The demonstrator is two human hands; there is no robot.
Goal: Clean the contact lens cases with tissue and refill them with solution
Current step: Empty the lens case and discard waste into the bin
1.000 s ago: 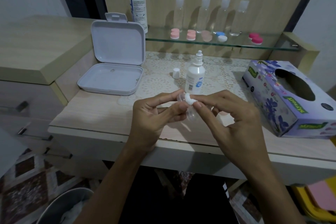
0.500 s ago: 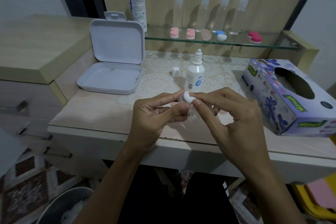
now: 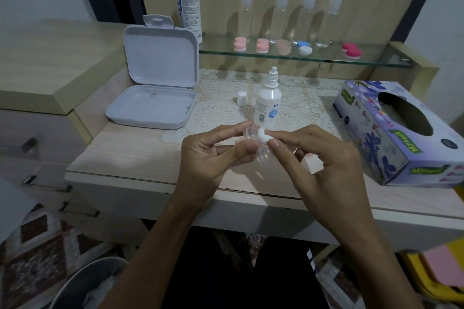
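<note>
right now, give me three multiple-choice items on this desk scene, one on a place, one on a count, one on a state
1. Where does the loose white bottle cap lie?
A. on the glass shelf
B. on the desk left of the small solution bottle
C. inside the white box

2. How many clear bottles stand in a row on the glass shelf?
A. two
B. four
C. six

3. What state is the white hinged box in?
A. open, lid upright
B. closed
C. upside down

Answers: 1 B, the cap sits on the lace mat beside that bottle; 2 B, four white-capped clear bottles show; 3 A, its lid stands up behind the tray.
</note>
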